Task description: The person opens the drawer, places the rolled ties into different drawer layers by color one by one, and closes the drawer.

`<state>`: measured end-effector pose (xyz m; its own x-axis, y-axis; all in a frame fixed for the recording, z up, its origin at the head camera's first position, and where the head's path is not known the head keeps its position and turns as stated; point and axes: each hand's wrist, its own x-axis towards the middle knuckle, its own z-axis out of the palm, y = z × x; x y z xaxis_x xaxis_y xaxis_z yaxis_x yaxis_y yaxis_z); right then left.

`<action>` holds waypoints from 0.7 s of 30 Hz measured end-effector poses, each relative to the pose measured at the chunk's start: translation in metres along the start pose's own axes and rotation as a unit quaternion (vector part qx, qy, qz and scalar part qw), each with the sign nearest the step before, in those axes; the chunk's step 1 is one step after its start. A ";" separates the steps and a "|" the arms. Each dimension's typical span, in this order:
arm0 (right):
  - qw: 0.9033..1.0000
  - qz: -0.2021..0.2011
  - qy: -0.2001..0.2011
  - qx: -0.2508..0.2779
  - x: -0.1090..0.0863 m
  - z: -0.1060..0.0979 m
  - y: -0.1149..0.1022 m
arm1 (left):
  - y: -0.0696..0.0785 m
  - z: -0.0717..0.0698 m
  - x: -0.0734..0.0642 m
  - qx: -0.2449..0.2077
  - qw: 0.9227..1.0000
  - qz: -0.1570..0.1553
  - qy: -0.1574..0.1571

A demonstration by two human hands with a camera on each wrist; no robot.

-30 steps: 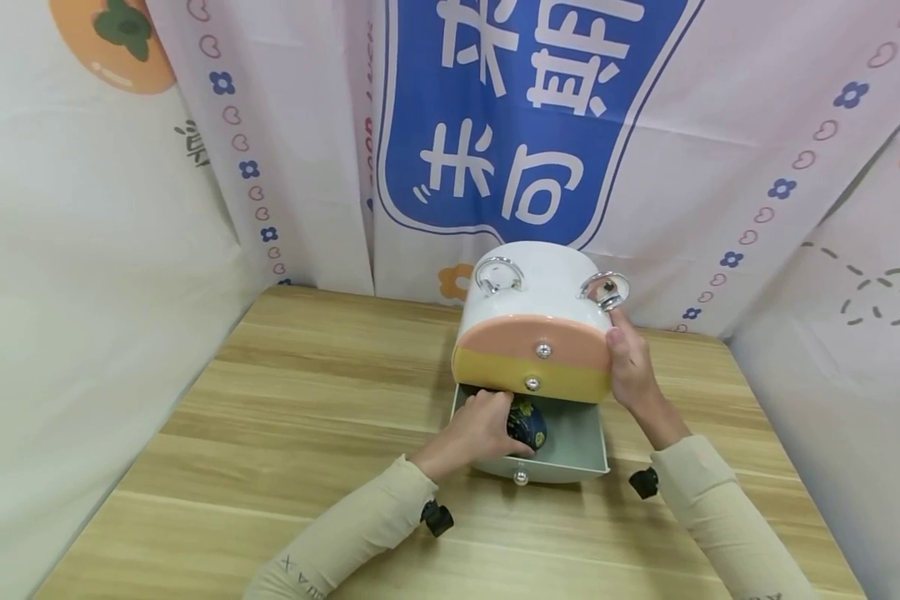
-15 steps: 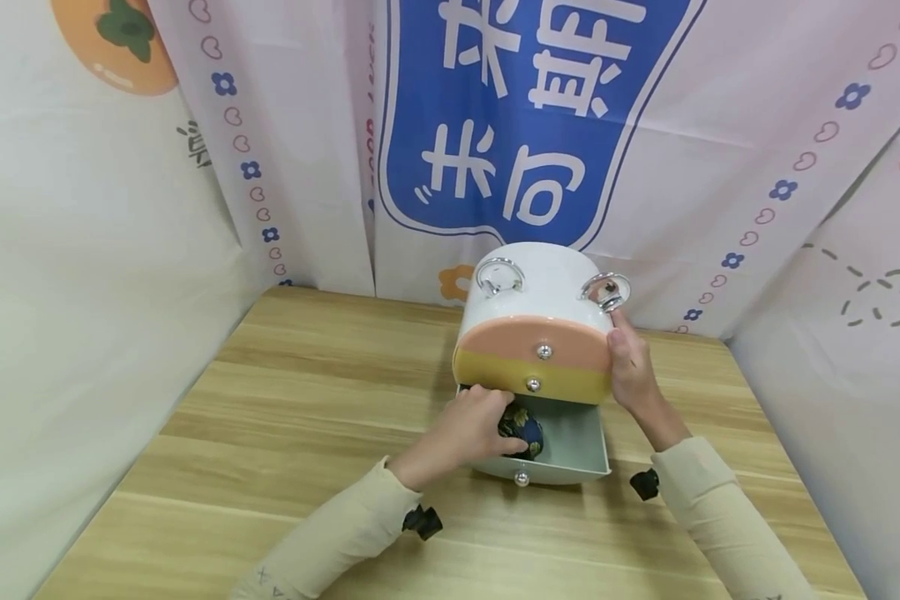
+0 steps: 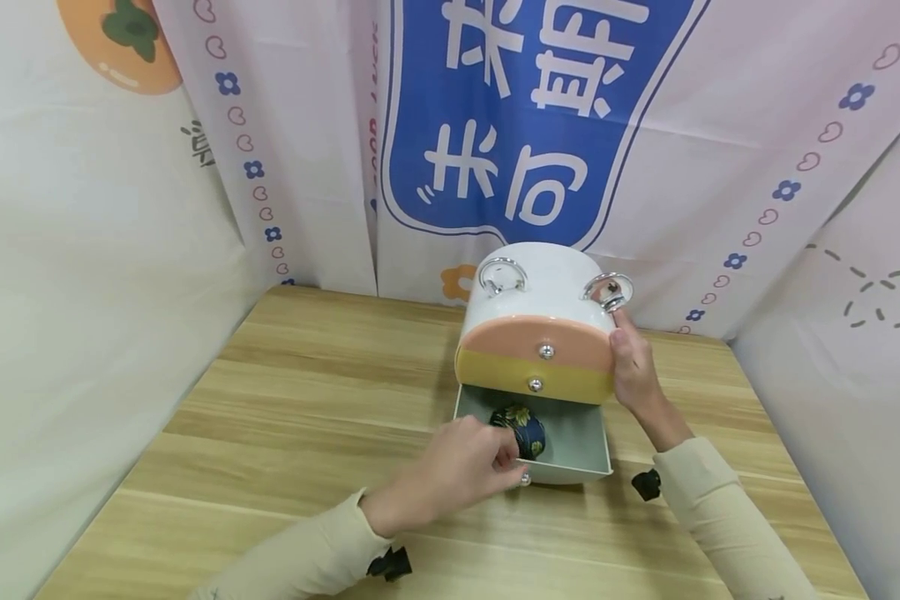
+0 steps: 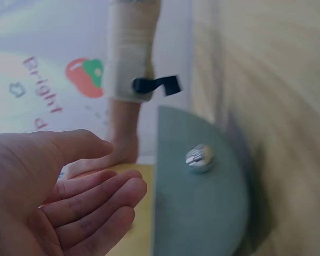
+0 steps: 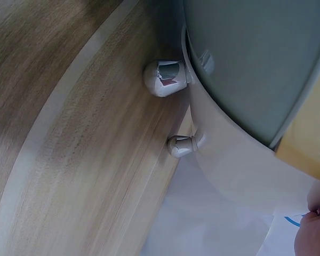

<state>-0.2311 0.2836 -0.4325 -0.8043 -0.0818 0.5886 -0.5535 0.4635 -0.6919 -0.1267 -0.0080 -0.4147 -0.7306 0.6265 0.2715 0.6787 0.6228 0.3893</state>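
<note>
A small rounded drawer cabinet has a white body, an orange top drawer front and a yellow one below it. Its green bottom drawer is pulled out. Inside lies a rounded dark-blue thing with yellow flowers, partly behind my left hand. My left hand hovers at the drawer's front, close to the round silver knob, fingers loosely bent and holding nothing in the left wrist view. My right hand holds the cabinet's right side; some of its fingers are hidden.
Two silver rings stand on the cabinet's top. Underneath, silver knob-like feet rest on the wooden table. A printed cloth hangs close behind the cabinet, with pale cloth at both sides.
My left hand has let go of the dark-blue flowered thing and moved out of the drawer, toward its front. The flowered thing stays in the drawer. My right hand keeps its place.
</note>
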 end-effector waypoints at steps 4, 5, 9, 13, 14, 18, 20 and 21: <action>1.000 -0.006 0.000 0.002 0.000 0.001 0.001 | -0.002 0.017 -0.009 0.032 0.999 0.017 -0.012; 1.000 -0.006 0.002 0.003 0.000 0.001 0.001 | -0.003 0.021 -0.010 0.037 0.999 0.016 -0.015; 1.000 -0.013 -0.004 0.006 0.001 0.001 -0.010 | -0.007 0.035 -0.012 0.051 0.998 0.005 -0.030; 1.000 -0.014 -0.011 -0.007 0.001 0.000 -0.034 | -0.009 0.046 -0.014 0.073 0.996 -0.008 -0.050; 1.000 -0.015 -0.010 -0.010 0.001 0.000 -0.038 | -0.009 0.048 -0.014 0.078 0.995 -0.010 -0.054; 1.000 -0.009 -0.007 -0.016 0.001 -0.001 -0.046 | -0.008 0.056 -0.014 0.095 0.993 -0.012 -0.063; 1.000 -0.008 -0.006 -0.013 0.001 -0.001 -0.046 | -0.008 0.059 -0.014 0.105 0.992 -0.010 -0.064; 1.000 -0.009 -0.006 -0.011 0.001 0.000 -0.046 | -0.008 0.061 -0.014 0.110 0.992 -0.008 -0.062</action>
<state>-0.2070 0.2628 -0.3999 -0.7966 -0.1019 0.5958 -0.5638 0.4806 -0.6716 -0.1174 0.0071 -0.4749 -0.7352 0.6609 0.1506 0.6776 0.7113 0.1867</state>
